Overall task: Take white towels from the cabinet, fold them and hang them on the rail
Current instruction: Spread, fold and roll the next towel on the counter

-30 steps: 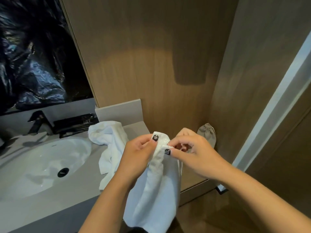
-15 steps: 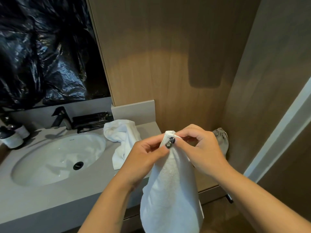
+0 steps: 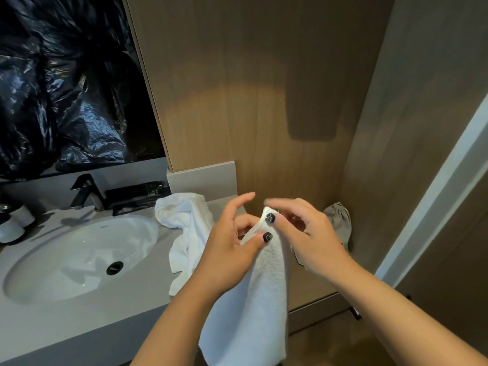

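**Status: mid-fold, nothing hung**

Head view: the left hand (image 3: 227,249) and right hand (image 3: 309,233) each pinched the top edge of a white towel (image 3: 261,299), thumbs on it, other fingers loose; it hung in front of the worktop (image 3: 92,320). A second towel (image 3: 187,228) lay crumpled beside the sink (image 3: 79,257). No rail showed. Bottle labels at far left probably existed, too small to read.

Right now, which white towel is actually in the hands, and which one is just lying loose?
The hanging towel is pinched at its top edge by the left hand and right hand. The crumpled towel lies untouched on the counter, beside the sink.
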`<state>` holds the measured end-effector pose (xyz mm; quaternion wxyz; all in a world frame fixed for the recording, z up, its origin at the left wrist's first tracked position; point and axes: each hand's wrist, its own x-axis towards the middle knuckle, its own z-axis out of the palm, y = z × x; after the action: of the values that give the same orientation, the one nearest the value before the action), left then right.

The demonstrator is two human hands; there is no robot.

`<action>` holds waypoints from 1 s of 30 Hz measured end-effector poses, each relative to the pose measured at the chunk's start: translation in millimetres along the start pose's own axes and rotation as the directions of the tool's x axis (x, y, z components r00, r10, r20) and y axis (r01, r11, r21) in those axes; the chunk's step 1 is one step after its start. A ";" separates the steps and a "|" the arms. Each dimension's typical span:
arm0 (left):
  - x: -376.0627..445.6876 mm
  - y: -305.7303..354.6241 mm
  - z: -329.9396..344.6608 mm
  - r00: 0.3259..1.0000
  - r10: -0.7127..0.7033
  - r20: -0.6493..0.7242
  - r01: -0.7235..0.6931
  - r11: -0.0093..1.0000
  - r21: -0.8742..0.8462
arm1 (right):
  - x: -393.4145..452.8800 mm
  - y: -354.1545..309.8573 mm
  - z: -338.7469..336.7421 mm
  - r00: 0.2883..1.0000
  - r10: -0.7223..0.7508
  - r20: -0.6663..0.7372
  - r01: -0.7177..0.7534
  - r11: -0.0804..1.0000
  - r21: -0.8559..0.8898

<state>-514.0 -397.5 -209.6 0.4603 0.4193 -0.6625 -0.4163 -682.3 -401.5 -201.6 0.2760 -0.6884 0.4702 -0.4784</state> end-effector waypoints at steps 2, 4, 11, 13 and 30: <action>0.9 -2.1 1.0 1.000 0.002 -0.013 -0.002 1.000 -0.023 | 3.9 1.1 -4.0 0.998 -0.025 0.053 0.027 0.999 -0.040; 2.8 -1.5 1.3 1.000 0.012 -0.029 -0.013 0.999 -0.044 | 8.3 0.5 -7.2 0.996 -0.061 0.064 0.065 0.996 -0.068; 17.4 -0.1 0.4 0.969 0.140 -0.203 -0.131 0.990 0.055 | 39.9 -19.0 -13.1 0.985 -0.165 0.056 0.172 0.976 -0.134; 18.8 0.8 -3.2 0.961 0.156 -0.228 -0.133 0.985 0.112 | 57.5 -28.4 -16.5 0.977 -0.209 0.034 0.212 0.965 -0.157; 6.6 -18.0 -43.2 0.937 0.162 -0.311 -0.073 0.958 0.277 | 181.6 -79.1 -49.0 0.883 -0.469 0.026 0.388 0.697 -0.604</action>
<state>-470.9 -416.3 -214.9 0.5297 0.4993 -0.6491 -0.2209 -678.8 -531.6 -44.3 -0.1034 -0.7971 0.4387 -0.4020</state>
